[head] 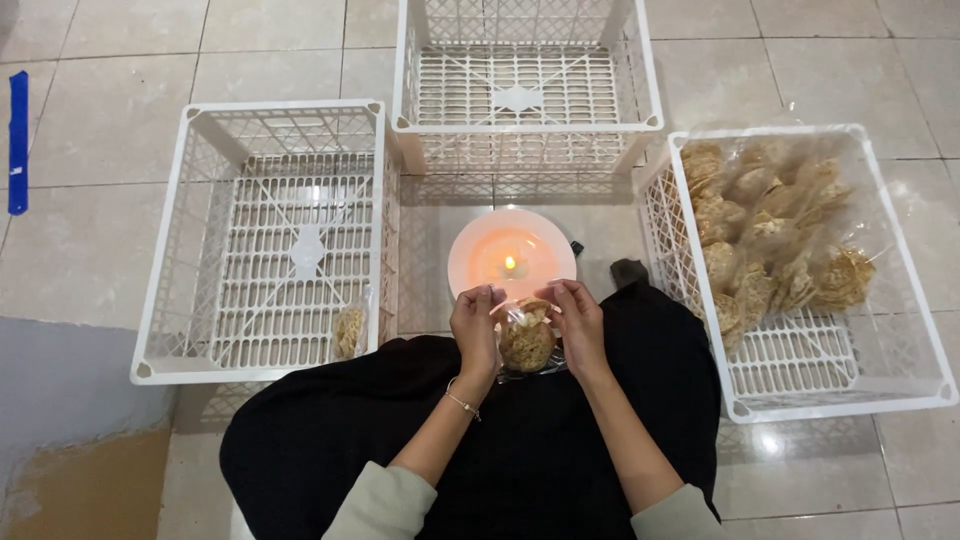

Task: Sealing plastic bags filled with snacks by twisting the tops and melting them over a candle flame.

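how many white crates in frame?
3 white plastic lattice crates on the tiled floor: one at left, one at top centre, one at right. None appears hidden.

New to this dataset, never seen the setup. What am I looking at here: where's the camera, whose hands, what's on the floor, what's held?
There is no machine: a seated person works with bare hands. The single picture comes from a camera on their head, looking down at their lap and the tiled floor.

The left hand and right hand together hold the top of a small clear bag of crackers, just in front of a lit candle standing on a white plate.

Three white crates stand around the plate. The left crate holds one filled bag, the far crate looks empty, and the right crate holds a pile of bags of crackers.
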